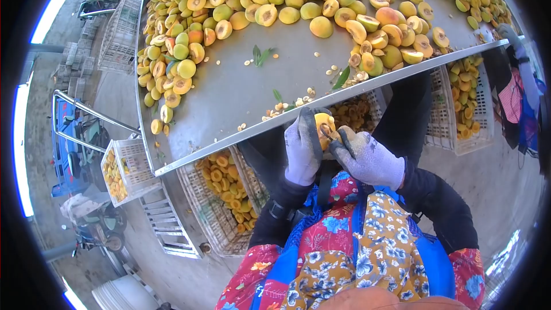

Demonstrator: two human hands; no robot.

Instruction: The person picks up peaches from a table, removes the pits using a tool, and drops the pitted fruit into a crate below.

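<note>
Both of my hands wear pale lavender gloves with dark, stained fingers, and they meet just below the table's front edge. My left hand [302, 148] is closed round a yellow peach [325, 120], holding it upright with its face turned to the right. My right hand [370, 158] is closed, its fingertips at the peach's side. A small dark shape shows between those fingertips and the fruit, too small to name. On the metal table [241, 86] lie many halved peaches [266, 15], some with stones, and loose pale pits [310, 92] along the edge.
Under the table stand white plastic crates; one crate [192, 195] holds peach halves, and another [445, 109] is at the right. A tilted white basket [135, 163] sits by the left corner. Green leaves [261, 55] lie on the metal. Another person's sleeve [531, 80] shows at far right.
</note>
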